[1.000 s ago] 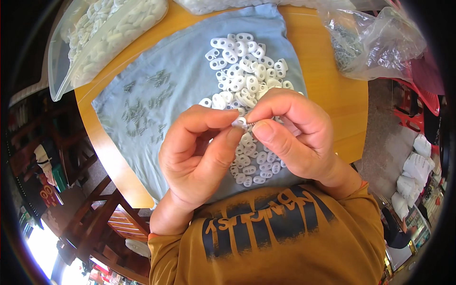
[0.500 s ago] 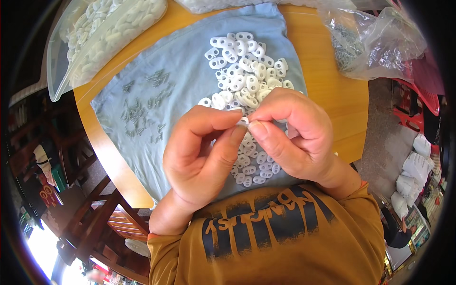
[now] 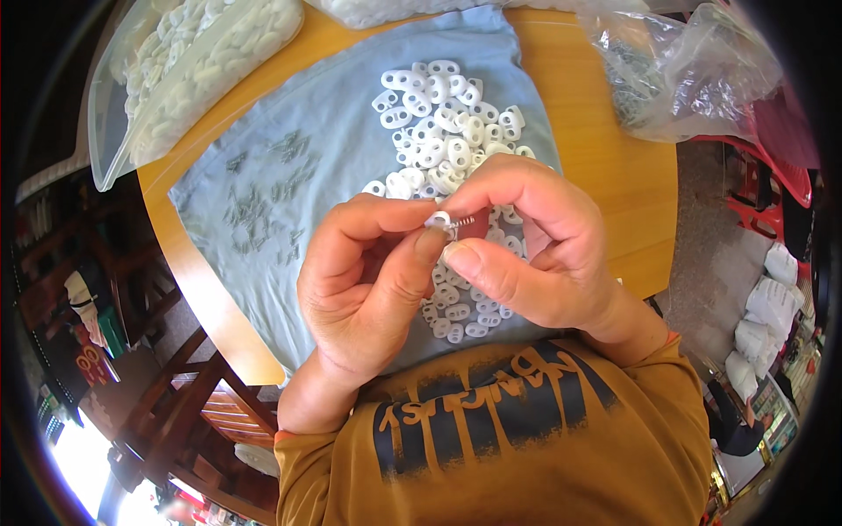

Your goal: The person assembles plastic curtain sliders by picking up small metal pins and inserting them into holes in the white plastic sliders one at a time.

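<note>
My left hand [image 3: 364,272] pinches a small white plastic cord-lock piece [image 3: 439,218] between thumb and forefinger. A thin metal coil spring [image 3: 462,223] sticks out of its right side. My right hand [image 3: 544,250] is close by on the right, thumb and forefinger apart around the spring without visibly gripping it; its other fingers are curled. Under and beyond the hands, many white two-hole cord-lock pieces [image 3: 457,153] lie heaped on a light blue cloth [image 3: 329,105]. Smaller translucent pieces [image 3: 457,312] lie nearer me, partly hidden by the hands. Loose springs [image 3: 254,215] are scattered on the cloth's left.
A clear plastic bin [image 3: 123,145] of white pieces stands at the far left of the wooden table [image 3: 645,206]. At the far right lies a clear bag [image 3: 693,83] holding springs. A red stool [image 3: 759,206] and white sacks [image 3: 759,337] are on the right.
My right thumb and forefinger have parted from the white piece, exposing the spring at its side. My left hand keeps its pinch and has shifted slightly left.
</note>
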Tool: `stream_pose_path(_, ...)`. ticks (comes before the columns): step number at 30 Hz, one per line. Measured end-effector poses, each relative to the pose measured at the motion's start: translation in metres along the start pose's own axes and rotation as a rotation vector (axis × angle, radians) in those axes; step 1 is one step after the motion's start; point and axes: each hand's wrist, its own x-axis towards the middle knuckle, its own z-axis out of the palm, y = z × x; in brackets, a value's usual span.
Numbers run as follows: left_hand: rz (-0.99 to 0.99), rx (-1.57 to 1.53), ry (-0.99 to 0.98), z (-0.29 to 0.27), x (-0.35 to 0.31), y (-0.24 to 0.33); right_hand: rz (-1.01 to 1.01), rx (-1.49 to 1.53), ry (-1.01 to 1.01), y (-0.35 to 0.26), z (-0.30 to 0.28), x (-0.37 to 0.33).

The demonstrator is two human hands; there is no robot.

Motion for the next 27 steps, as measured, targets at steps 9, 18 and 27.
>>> stream_pose_path(9,0.002,0.049,0.096,0.007,0.0,-0.004,0.021,-0.106,0.024,-0.003,-0.005,-0.001)
stream_pose_path(18,0.144,0.172,0.219,0.012,-0.006,-0.015,-0.094,-0.105,0.102,0.002,0.004,-0.003)
stream_pose_path(27,0.274,0.374,0.279,0.009,-0.008,-0.02,-0.099,-0.102,0.096,0.003,0.004,-0.004)
